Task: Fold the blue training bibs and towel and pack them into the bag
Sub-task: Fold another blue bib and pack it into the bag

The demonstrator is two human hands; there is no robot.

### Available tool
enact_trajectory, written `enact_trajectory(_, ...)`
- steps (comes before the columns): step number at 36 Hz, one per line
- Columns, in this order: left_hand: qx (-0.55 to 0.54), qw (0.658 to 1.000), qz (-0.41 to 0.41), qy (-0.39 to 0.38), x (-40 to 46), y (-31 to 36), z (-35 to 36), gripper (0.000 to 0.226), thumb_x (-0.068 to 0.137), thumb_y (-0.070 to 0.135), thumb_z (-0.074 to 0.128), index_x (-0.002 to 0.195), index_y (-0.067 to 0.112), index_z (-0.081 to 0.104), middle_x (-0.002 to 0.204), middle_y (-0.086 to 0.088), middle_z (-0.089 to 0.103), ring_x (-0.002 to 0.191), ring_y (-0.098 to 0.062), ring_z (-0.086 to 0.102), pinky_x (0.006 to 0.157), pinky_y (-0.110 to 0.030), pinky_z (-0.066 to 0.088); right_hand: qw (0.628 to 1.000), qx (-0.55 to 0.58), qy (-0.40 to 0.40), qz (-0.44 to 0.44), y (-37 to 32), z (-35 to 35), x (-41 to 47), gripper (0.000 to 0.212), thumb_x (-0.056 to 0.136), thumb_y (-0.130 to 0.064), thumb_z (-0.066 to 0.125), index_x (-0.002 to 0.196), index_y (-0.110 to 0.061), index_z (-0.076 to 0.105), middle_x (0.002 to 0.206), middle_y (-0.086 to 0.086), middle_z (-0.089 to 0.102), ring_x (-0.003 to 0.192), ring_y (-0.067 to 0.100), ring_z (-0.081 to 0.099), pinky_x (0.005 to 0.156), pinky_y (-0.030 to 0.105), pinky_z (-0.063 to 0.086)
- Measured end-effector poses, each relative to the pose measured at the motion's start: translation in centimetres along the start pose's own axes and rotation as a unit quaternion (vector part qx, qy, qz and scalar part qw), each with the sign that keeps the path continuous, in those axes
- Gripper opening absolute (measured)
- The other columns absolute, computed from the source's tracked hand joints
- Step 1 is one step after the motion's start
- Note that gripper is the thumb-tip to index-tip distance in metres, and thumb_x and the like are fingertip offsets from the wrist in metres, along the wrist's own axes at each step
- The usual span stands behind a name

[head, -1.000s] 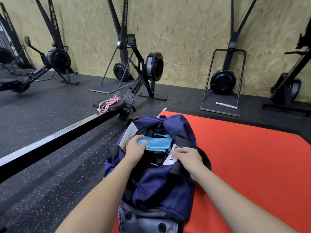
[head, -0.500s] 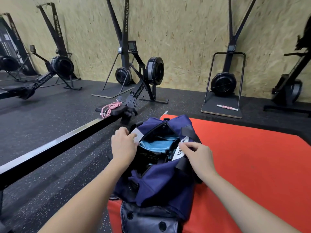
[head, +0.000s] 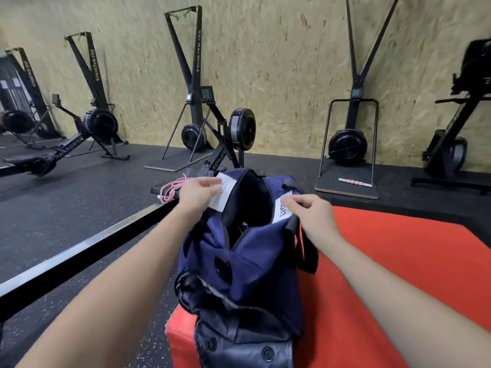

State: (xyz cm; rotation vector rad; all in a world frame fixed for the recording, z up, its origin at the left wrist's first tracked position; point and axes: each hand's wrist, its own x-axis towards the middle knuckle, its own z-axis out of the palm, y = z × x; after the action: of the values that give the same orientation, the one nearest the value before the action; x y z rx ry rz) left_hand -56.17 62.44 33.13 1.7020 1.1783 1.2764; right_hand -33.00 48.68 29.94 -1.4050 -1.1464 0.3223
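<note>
Gripping bag (head: 247, 264) rim, both hands

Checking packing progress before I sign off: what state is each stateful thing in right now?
Bag: unzipped, mouth held open, standing on the red mat.
Left hand: grips the bag's left rim at a white tag.
Right hand: pinches the right rim.
Blue fabric: only a sliver visible deep inside.
Pink cord: coiled on the rower.

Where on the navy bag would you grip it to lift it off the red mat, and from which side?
Judging by the pose, take the black strap looping down the bag's right flank, coming from the red mat side. It hangs free there, while both hands already hold the opening's edges.
</note>
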Motion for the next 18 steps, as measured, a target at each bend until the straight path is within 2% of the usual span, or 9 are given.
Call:
enact_trajectory(2, -0.001, 1.000, 0.011, -0.021, 0.4, 0.6, 0.0, 0.025, 0.078, 0.013, 0.079, 0.102, 0.020, 0.077, 0.090, 0.000, 0.074, 0.073, -0.007, 0.062, 0.074, -0.020, 0.050, 0.999, 0.028, 0.023, -0.003, -0.5, -0.5, 0.1, 0.008, 0.081, -0.039, 0.079, 0.081, -0.031, 0.078, 0.096, -0.007, 0.074, 0.096, 0.009, 0.068, 0.092, 0.032, 0.051)
enact_trajectory(4, 0.085, 0.995, 0.003, -0.054, 0.1, 0.1, -0.2, 0.023, 0.075, 0.018, 0.080, 0.097, 0.024, 0.078, 0.084, 0.003, 0.073, 0.072, -0.006, 0.063, 0.070, -0.014, 0.046, 0.999, 0.032, 0.026, -0.005, -0.2, -0.7, -0.9, 0.005, 0.082, -0.036, 0.078, 0.081, -0.031, 0.077, 0.096, -0.007, 0.073, 0.096, 0.009, 0.068, 0.091, 0.029, 0.050)
enact_trajectory(8, 0.229, 0.964, -0.060, -0.119, -1.9, -3.2, 0.0, 0.019, 0.072, 0.014, 0.080, 0.090, 0.020, 0.079, 0.081, 0.002, 0.071, 0.090, -0.016, 0.069, 0.074, -0.018, 0.041, 0.997, -0.062, -0.037, 0.030, 2.5, -0.6, -4.4, 0.021, 0.084, -0.033, 0.077, 0.075, -0.015, 0.077, 0.081, 0.007, 0.073, 0.088, 0.020, 0.068, 0.081, 0.038, 0.050)
enact_trajectory(9, 0.233, 0.963, -0.064, -0.116, -2.6, -3.7, 0.2, 0.018, 0.074, 0.013, 0.079, 0.091, 0.020, 0.079, 0.080, 0.003, 0.070, 0.089, -0.016, 0.068, 0.075, -0.018, 0.041, 0.994, -0.083, -0.052, 0.042, 3.2, -0.7, -5.1, 0.025, 0.084, -0.037, 0.077, 0.074, -0.014, 0.076, 0.082, 0.010, 0.073, 0.085, 0.022, 0.068, 0.079, 0.041, 0.050)
enact_trajectory(11, 0.219, 0.968, -0.065, -0.104, -3.9, -4.3, 0.6, 0.020, 0.075, 0.013, 0.077, 0.094, 0.020, 0.079, 0.077, 0.004, 0.069, 0.085, -0.014, 0.066, 0.075, -0.020, 0.040, 0.990, -0.111, -0.076, 0.053, 4.1, -1.0, -6.2, 0.025, 0.081, -0.052, 0.073, 0.078, -0.027, 0.076, 0.091, 0.014, 0.071, 0.076, 0.018, 0.070, 0.075, 0.043, 0.051)
enact_trajectory(12, 0.212, 0.970, -0.065, -0.100, -4.4, -4.4, 0.8, 0.021, 0.076, 0.013, 0.076, 0.095, 0.020, 0.078, 0.077, 0.004, 0.070, 0.084, -0.015, 0.066, 0.075, -0.021, 0.042, 0.987, -0.120, -0.089, 0.055, 4.3, -1.2, -6.5, 0.024, 0.079, -0.057, 0.070, 0.079, -0.034, 0.076, 0.096, 0.012, 0.070, 0.073, 0.012, 0.068, 0.074, 0.042, 0.051)
enact_trajectory(14, 0.219, 0.968, -0.061, -0.104, -5.3, -4.2, 1.2, 0.025, 0.077, 0.014, 0.076, 0.102, 0.019, 0.077, 0.085, -0.001, 0.073, 0.090, -0.019, 0.069, 0.079, -0.023, 0.046, 0.985, -0.124, -0.101, 0.062, 4.0, -1.7, -6.8, 0.025, 0.082, -0.054, 0.071, 0.083, -0.030, 0.078, 0.099, 0.008, 0.072, 0.080, 0.013, 0.070, 0.077, 0.039, 0.051)
enact_trajectory(16, 0.250, 0.960, -0.053, -0.112, -6.1, -3.5, 1.6, 0.032, 0.080, 0.018, 0.076, 0.112, 0.017, 0.073, 0.100, -0.007, 0.073, 0.100, -0.022, 0.067, 0.087, -0.026, 0.046, 0.985, -0.115, -0.102, 0.073, 3.2, -2.4, -7.1, 0.024, 0.085, -0.048, 0.073, 0.084, -0.025, 0.080, 0.089, -0.002, 0.077, 0.083, 0.012, 0.070, 0.078, 0.035, 0.051)
enact_trajectory(18, 0.282, 0.952, -0.037, -0.112, -7.2, -2.2, 2.1, 0.040, 0.081, 0.025, 0.076, 0.120, 0.019, 0.069, 0.115, -0.006, 0.070, 0.111, -0.023, 0.062, 0.096, -0.030, 0.046, 0.986, -0.108, -0.109, 0.071, 2.3, -3.3, -7.7, 0.024, 0.086, -0.046, 0.073, 0.081, -0.023, 0.079, 0.074, -0.014, 0.074, 0.066, -0.001, 0.063, 0.070, 0.029, 0.048)
